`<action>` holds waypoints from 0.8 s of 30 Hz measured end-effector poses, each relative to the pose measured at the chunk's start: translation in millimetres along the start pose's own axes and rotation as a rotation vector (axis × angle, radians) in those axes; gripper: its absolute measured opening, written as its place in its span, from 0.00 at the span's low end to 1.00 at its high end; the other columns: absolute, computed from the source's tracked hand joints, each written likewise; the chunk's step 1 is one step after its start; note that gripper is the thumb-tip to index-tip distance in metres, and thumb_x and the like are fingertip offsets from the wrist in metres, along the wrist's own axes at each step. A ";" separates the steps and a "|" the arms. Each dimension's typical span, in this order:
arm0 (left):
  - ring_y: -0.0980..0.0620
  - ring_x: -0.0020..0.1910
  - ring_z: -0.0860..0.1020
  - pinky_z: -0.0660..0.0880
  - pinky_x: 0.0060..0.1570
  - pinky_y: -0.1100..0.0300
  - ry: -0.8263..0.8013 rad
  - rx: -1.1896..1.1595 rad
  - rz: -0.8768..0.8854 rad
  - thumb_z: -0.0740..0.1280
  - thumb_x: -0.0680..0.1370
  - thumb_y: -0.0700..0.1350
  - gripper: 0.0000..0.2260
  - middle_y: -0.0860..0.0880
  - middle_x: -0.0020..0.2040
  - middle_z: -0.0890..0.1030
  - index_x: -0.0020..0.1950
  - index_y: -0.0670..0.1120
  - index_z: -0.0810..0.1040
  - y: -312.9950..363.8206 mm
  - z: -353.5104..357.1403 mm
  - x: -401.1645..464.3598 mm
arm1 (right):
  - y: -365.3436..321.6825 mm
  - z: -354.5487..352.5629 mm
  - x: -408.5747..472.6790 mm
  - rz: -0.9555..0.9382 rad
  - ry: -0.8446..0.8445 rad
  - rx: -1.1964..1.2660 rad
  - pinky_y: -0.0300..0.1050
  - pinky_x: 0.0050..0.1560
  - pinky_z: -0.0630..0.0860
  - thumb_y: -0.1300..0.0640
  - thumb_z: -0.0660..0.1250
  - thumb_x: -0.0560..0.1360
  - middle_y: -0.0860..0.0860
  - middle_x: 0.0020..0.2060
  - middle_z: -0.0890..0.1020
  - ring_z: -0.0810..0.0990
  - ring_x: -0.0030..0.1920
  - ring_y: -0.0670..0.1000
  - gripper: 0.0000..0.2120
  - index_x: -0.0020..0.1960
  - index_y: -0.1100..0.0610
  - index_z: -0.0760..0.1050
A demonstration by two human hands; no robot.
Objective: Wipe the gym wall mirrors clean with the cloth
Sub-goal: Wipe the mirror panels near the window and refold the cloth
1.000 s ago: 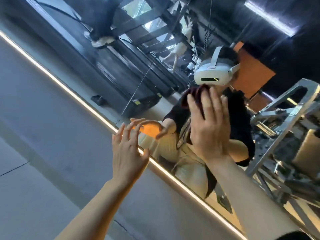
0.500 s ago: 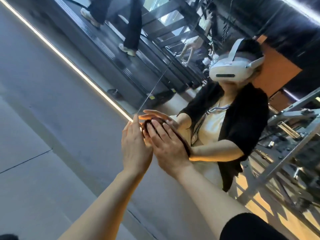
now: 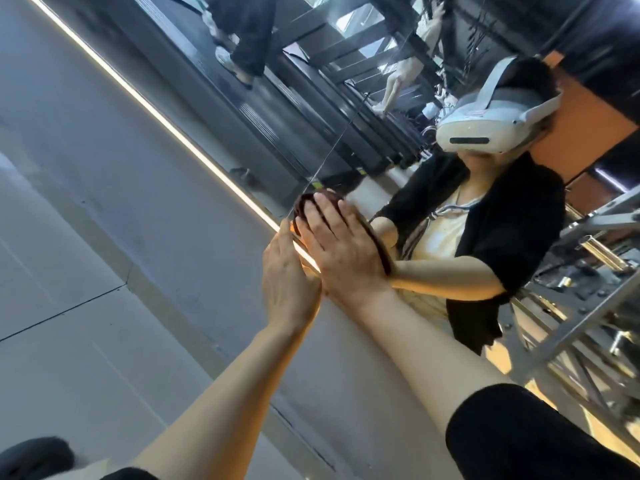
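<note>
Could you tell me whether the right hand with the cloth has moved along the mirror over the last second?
Yes. The right hand pressing the cloth has slid left and down the mirror to the lit strip at its edge, beside the left hand.

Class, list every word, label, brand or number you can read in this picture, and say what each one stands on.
No text can be read anywhere.
White headset reflected in the wall mirror: a faint reddish mark on top, too blurred to read.
Small yellow tag on the reflected treadmill base: too small to read.
Dark maroon cloth: no label shows.
</note>
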State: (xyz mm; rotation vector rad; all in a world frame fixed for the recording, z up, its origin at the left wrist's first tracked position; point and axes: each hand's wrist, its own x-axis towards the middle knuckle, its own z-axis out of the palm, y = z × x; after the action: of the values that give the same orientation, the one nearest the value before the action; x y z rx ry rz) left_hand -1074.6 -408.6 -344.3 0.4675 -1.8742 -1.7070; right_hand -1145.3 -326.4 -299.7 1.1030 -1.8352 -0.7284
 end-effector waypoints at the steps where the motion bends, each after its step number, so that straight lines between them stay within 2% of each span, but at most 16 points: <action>1: 0.49 0.75 0.63 0.58 0.68 0.65 0.004 -0.003 0.012 0.62 0.78 0.33 0.31 0.46 0.77 0.66 0.80 0.46 0.59 0.6 0.6 -0.2 | -4.4 0.2 -17.1 -0.047 -0.053 0.003 0.58 0.77 0.58 0.61 0.60 0.79 0.59 0.72 0.72 0.67 0.75 0.60 0.23 0.74 0.61 0.70; 4: 0.49 0.72 0.66 0.60 0.66 0.66 -0.013 0.000 0.072 0.62 0.79 0.35 0.27 0.47 0.74 0.69 0.78 0.46 0.63 6.9 4.1 -5.9 | 9.9 -17.2 -62.3 -0.141 -0.131 -0.004 0.59 0.75 0.64 0.63 0.62 0.79 0.59 0.72 0.73 0.68 0.75 0.60 0.22 0.73 0.60 0.72; 7: 0.50 0.72 0.67 0.65 0.68 0.61 -0.106 0.018 0.217 0.64 0.76 0.33 0.30 0.50 0.75 0.67 0.77 0.46 0.64 24.0 11.2 -19.0 | 69.8 -57.7 -84.9 -0.082 -0.085 -0.064 0.61 0.76 0.62 0.61 0.54 0.84 0.60 0.72 0.73 0.69 0.74 0.61 0.19 0.72 0.58 0.73; 9: 0.50 0.72 0.66 0.70 0.69 0.53 -0.214 0.025 0.368 0.69 0.76 0.35 0.32 0.52 0.77 0.64 0.78 0.48 0.64 36.1 16.3 -29.4 | 127.1 -92.4 -86.4 0.068 -0.017 -0.157 0.62 0.76 0.61 0.61 0.57 0.84 0.61 0.72 0.72 0.66 0.75 0.62 0.19 0.74 0.58 0.71; 12: 0.45 0.73 0.67 0.74 0.65 0.43 -0.327 0.075 0.558 0.73 0.74 0.39 0.34 0.50 0.78 0.62 0.78 0.49 0.64 55.8 20.3 -31.0 | 208.7 -138.9 -69.4 0.370 0.133 -0.290 0.58 0.79 0.54 0.59 0.60 0.85 0.63 0.72 0.71 0.64 0.75 0.63 0.18 0.74 0.58 0.70; 14: 0.46 0.74 0.65 0.72 0.66 0.43 -0.330 0.118 0.579 0.73 0.73 0.39 0.35 0.49 0.79 0.60 0.78 0.49 0.64 75.9 23.6 -22.3 | 229.5 -151.2 -41.9 0.554 0.205 -0.302 0.57 0.79 0.51 0.57 0.56 0.86 0.63 0.73 0.69 0.63 0.76 0.64 0.18 0.75 0.57 0.69; 16: 0.46 0.74 0.64 0.69 0.69 0.42 -0.312 0.139 0.596 0.72 0.74 0.39 0.35 0.48 0.79 0.60 0.78 0.49 0.64 97.5 24.2 -14.9 | 216.6 -143.1 -13.3 0.627 0.246 -0.286 0.59 0.78 0.52 0.56 0.56 0.85 0.63 0.74 0.69 0.63 0.76 0.65 0.19 0.75 0.59 0.69; 17: 0.46 0.74 0.64 0.68 0.70 0.42 -0.294 0.153 0.608 0.71 0.74 0.38 0.34 0.48 0.79 0.60 0.78 0.48 0.63 106.3 22.5 -11.8 | 201.3 -133.8 -3.5 0.571 0.236 -0.265 0.61 0.78 0.54 0.57 0.56 0.84 0.64 0.73 0.69 0.63 0.76 0.66 0.20 0.75 0.60 0.70; 19: 0.45 0.74 0.65 0.68 0.70 0.42 -0.238 0.174 0.620 0.70 0.73 0.35 0.32 0.47 0.78 0.62 0.77 0.44 0.65 115.9 17.1 -4.9 | 168.6 -110.8 2.7 0.328 0.120 -0.221 0.64 0.76 0.60 0.56 0.53 0.83 0.63 0.72 0.71 0.65 0.75 0.66 0.22 0.73 0.60 0.71; 21: 0.43 0.74 0.67 0.68 0.70 0.43 -0.203 0.206 0.599 0.68 0.71 0.31 0.33 0.44 0.77 0.64 0.76 0.40 0.67 121.5 9.3 1.7 | 157.2 -102.8 5.3 0.135 0.005 -0.202 0.64 0.74 0.64 0.54 0.51 0.82 0.61 0.72 0.72 0.67 0.74 0.64 0.23 0.73 0.57 0.73; 23: 0.42 0.73 0.68 0.69 0.70 0.45 -0.172 0.283 0.614 0.70 0.71 0.32 0.33 0.45 0.78 0.65 0.76 0.42 0.68 133.0 4.2 7.5 | 173.1 -111.7 16.1 0.088 0.015 -0.216 0.63 0.72 0.66 0.52 0.47 0.83 0.60 0.71 0.73 0.69 0.73 0.62 0.25 0.71 0.55 0.75; 24: 0.43 0.73 0.69 0.69 0.70 0.45 -0.162 0.311 0.645 0.71 0.71 0.33 0.33 0.45 0.78 0.65 0.76 0.43 0.68 142.0 4.7 7.3 | 186.8 -120.2 21.6 0.122 0.026 -0.216 0.63 0.72 0.66 0.52 0.43 0.84 0.60 0.71 0.74 0.69 0.73 0.62 0.26 0.71 0.55 0.75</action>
State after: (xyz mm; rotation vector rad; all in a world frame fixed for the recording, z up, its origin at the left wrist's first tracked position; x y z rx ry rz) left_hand -1067.4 -390.8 -203.3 -0.1679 -2.1097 -1.0565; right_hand -1119.2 -269.6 -85.4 0.8504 -1.7393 -0.8146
